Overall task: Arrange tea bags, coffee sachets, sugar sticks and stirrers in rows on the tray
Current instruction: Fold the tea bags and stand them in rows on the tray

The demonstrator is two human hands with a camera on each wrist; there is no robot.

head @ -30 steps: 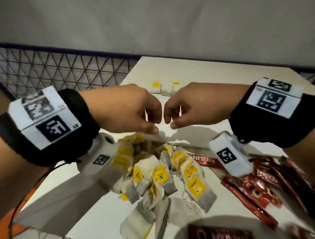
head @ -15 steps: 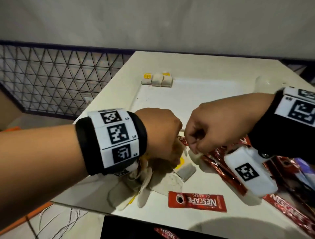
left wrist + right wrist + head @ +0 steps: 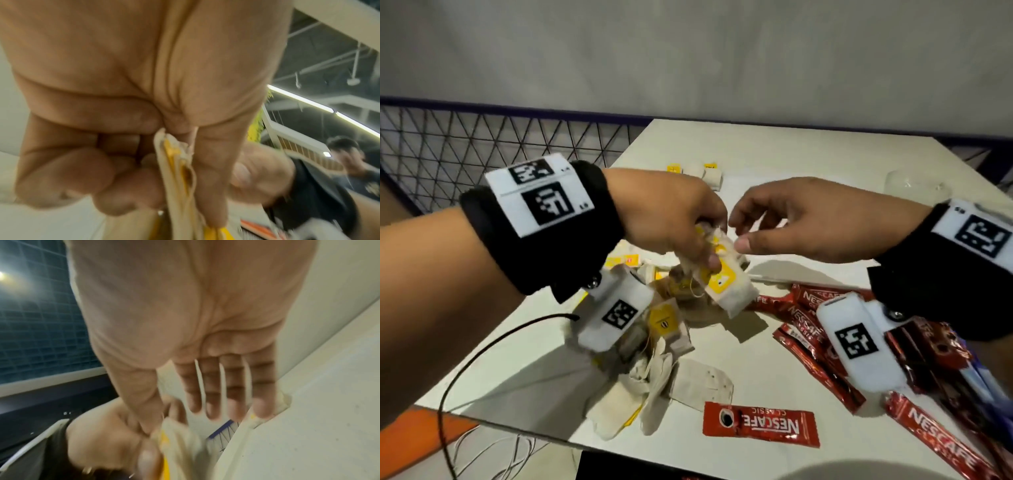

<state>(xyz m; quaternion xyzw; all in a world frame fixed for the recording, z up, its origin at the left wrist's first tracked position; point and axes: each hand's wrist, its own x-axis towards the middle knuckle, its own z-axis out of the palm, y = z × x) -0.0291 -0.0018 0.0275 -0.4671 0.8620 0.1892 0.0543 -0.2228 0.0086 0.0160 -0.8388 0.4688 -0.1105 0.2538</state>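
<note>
Your left hand is raised over the near part of the table, its fingers curled tight around a small bunch of tea bags with yellow tags; the bags hang down and to the right from your thumb. The left wrist view shows the same grip, the paper edges and a yellow tag squeezed between thumb and fingers. Below that hand lies a loose heap of more tea bags on the table top.

Just to the right, your right hand hovers with its fingers loosely spread and holding nothing, the thumb tip close beside the held bags; whether it touches them I cannot tell. Under and beyond your right wrist, red coffee sachets lie scattered, with one more sachet alone near the front edge.

Farther back, three tea bags sit side by side at the far left corner of the white tray.
</note>
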